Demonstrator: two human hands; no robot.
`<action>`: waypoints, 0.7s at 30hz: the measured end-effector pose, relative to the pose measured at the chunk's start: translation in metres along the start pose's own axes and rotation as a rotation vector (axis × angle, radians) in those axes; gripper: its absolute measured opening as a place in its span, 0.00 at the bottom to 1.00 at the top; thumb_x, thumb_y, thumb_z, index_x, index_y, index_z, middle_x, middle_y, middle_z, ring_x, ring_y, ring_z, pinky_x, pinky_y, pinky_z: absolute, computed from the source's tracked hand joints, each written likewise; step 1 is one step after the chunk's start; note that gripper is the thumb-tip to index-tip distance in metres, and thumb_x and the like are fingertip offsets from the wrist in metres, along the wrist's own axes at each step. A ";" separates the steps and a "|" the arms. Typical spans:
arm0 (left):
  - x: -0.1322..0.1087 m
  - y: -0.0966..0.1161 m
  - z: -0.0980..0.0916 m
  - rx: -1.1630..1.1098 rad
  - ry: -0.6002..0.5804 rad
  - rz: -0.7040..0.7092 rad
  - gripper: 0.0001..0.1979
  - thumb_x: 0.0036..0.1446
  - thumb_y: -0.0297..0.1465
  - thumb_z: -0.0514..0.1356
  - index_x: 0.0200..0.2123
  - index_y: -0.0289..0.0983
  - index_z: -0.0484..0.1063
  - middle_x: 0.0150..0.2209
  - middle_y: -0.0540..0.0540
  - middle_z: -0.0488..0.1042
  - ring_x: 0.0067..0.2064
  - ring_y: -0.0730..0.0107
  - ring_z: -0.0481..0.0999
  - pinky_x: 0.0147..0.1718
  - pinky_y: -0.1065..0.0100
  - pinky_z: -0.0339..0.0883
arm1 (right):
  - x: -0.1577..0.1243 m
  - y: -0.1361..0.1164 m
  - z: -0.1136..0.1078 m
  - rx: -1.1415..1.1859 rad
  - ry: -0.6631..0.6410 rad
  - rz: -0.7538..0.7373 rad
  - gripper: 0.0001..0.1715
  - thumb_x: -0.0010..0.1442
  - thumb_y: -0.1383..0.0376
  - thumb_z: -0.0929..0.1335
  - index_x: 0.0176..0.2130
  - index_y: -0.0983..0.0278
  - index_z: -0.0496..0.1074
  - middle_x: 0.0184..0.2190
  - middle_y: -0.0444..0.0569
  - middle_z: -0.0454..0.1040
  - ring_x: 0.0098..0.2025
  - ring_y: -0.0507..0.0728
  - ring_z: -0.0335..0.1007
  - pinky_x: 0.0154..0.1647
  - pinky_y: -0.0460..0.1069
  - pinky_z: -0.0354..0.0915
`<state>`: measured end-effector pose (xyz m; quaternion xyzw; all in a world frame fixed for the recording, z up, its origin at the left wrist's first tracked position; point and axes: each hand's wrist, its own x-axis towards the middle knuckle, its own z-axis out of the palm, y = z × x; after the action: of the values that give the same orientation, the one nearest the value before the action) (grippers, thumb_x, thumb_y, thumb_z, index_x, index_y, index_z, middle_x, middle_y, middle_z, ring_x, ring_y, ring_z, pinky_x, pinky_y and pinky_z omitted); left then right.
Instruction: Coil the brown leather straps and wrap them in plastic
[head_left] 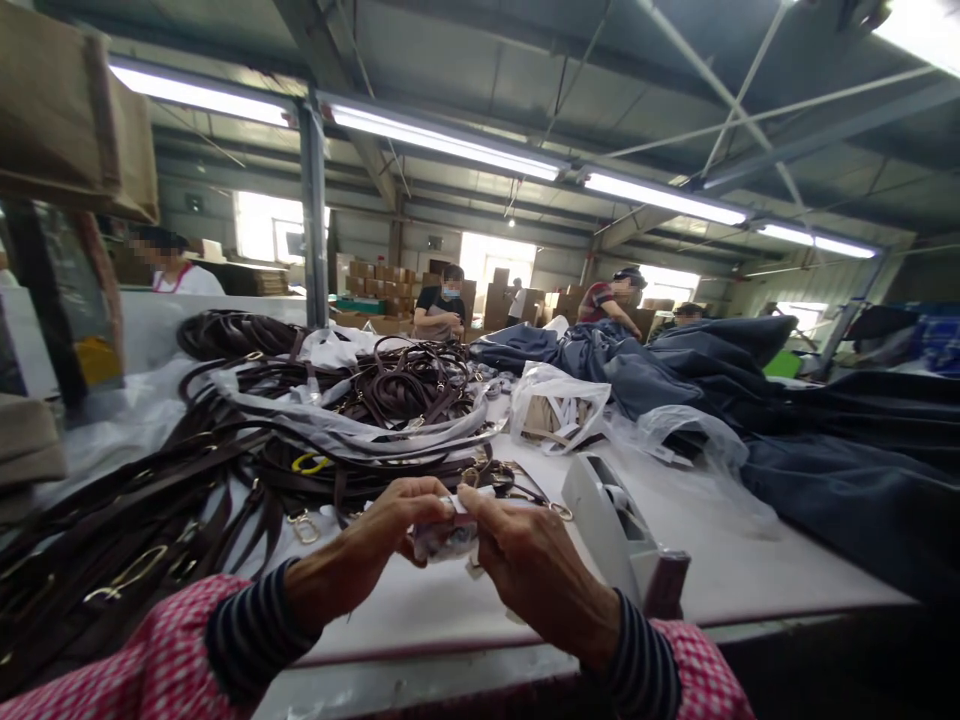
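Note:
Both hands meet over the near edge of the white table, pinching a small clear plastic packet (444,541) with a white piece at its top. My left hand (382,535) grips its left side between thumb and fingers. On the right side, my right hand (525,550) is closed with thumb and index finger at the white piece. What the packet contains is too blurred to make out. Just right of my right hand stands a light grey tape dispenser (600,500). Dark brown straps (247,475) with gold metal clasps lie heaped to the left and behind the hands.
Dark blue-grey fabric (675,375) is piled along the right. A clear bag (559,408) with beige pieces sits mid-table, near another crumpled plastic bag (694,440). A yellow ring (310,463) lies among the straps. Several people work beyond the table; a metal post (313,210) rises behind it.

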<state>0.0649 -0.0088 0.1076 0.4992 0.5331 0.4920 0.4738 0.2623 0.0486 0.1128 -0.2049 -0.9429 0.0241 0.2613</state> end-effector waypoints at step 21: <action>0.063 -0.056 0.018 0.582 0.356 0.594 0.25 0.62 0.55 0.58 0.44 0.41 0.77 0.41 0.45 0.75 0.44 0.55 0.76 0.45 0.60 0.70 | -0.136 0.131 -0.092 0.445 0.268 0.863 0.20 0.56 0.50 0.70 0.28 0.65 0.77 0.26 0.46 0.69 0.29 0.54 0.62 0.24 0.46 0.57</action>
<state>0.0758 0.0538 0.0496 0.6505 0.5561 0.5146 0.0529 0.4634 0.1089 0.1060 -0.5169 -0.7024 0.3037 0.3837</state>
